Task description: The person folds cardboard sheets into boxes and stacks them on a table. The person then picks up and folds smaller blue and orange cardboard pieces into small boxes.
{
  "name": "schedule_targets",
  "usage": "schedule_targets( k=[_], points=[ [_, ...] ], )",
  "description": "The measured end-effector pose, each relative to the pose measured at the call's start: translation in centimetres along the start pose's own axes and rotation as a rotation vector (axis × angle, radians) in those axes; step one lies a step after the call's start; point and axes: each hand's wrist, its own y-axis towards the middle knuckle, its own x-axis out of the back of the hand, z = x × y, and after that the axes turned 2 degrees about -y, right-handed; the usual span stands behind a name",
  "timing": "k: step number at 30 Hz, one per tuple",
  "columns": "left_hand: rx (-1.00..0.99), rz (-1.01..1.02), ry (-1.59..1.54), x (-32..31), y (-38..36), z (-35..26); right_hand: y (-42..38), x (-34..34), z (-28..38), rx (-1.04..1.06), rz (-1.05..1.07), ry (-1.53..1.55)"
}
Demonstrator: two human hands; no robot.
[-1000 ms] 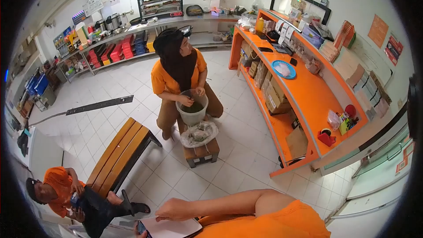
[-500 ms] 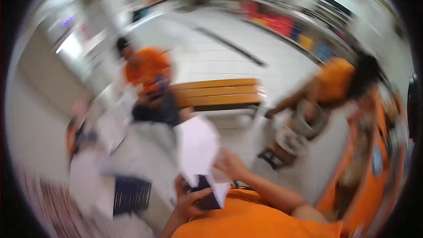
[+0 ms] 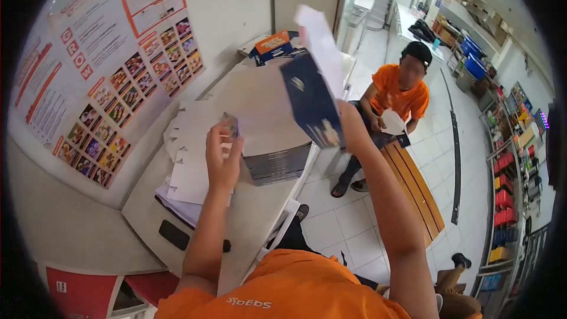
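Note:
My right hand (image 3: 349,125) is closed on the edge of a navy-and-white printed carton (image 3: 311,97), holding it tilted above the table. White flaps stick up from its far end. Below it lies a stack of flat cartons (image 3: 274,165), pale on top with dark edges. My left hand (image 3: 223,162) is at the left edge of this stack, fingers curled over a small greyish flap there; the exact grip is partly hidden. Pale flat cartons with notched edges (image 3: 192,159) lie spread just left of that hand.
An orange-and-navy box (image 3: 274,44) sits at the table's far end. A dark phone-like object (image 3: 173,234) lies on the table (image 3: 144,210) near me. To the right, a person in orange (image 3: 398,92) sits on a wooden bench (image 3: 413,186), holding a white piece. Shelves (image 3: 502,201) line the far right.
My view has swung left from the room to the table and wall. Both hands were at a dark-and-white carton; now the right holds the carton and the left is at the stack.

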Motion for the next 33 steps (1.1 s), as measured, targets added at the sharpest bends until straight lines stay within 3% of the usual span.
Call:
schedule_targets(
  k=[1, 3, 5, 7, 10, 17, 20, 21, 23, 25, 29, 31, 32, 33],
  points=[
    [-0.004, -0.011, 0.005, 0.6, 1.2, 0.8, 2.0, -1.1, 1.2, -0.064, 0.019, -0.031],
    [0.084, 0.258, 0.003, 1.7, 3.4, 2.4, 4.1, -3.7, 1.2, -0.078, 0.078, -0.189],
    [-0.024, 0.316, 0.093, 2.5, 4.6, 3.6, 4.7, -4.8, 1.4, -0.070, 0.128, -0.312],
    [-0.160, 0.508, 0.245, 3.2, 5.6, 3.7, 4.7, -5.1, 1.9, -0.065, 0.185, -0.440],
    [-0.048, 0.579, 0.483, 3.9, 6.4, 1.6, 5.2, -4.4, 1.9, 0.038, 0.348, -0.642],
    [0.007, 0.562, 0.478, 3.8, 7.5, 4.9, 5.8, -5.6, 3.2, 0.047, 0.396, -0.752],
    [0.076, 0.543, 0.275, 3.6, 7.1, 5.6, 5.7, -5.9, 2.3, 0.062, 0.382, -0.731],
    [0.045, 0.543, 0.233, 3.5, 6.9, 5.5, 5.4, -5.8, 3.0, 0.016, 0.321, -0.689],
    [0.018, 0.538, 0.194, 3.3, 6.2, 4.8, 4.7, -5.3, 4.2, 0.113, 0.430, -0.825],
    [-0.265, 0.335, 0.053, 3.2, 5.2, 3.0, 4.4, -5.8, 3.8, -0.123, 0.220, -0.657],
    [-0.292, 0.484, 0.189, 3.4, 4.7, 4.6, 4.6, -5.8, 4.6, -0.108, 0.305, -0.651],
    [-0.568, 0.335, 0.241, 3.4, 4.7, 5.8, 4.5, -6.4, 4.6, -0.082, 0.313, -0.737],
    [-0.569, 0.342, 0.246, 3.5, 4.4, 6.4, 4.2, -6.6, 4.6, -0.087, 0.312, -0.730],
    [-0.446, 0.375, 0.264, 3.6, 3.9, 6.2, 3.9, -6.9, 4.5, 0.032, 0.292, -0.842]
  ],
)
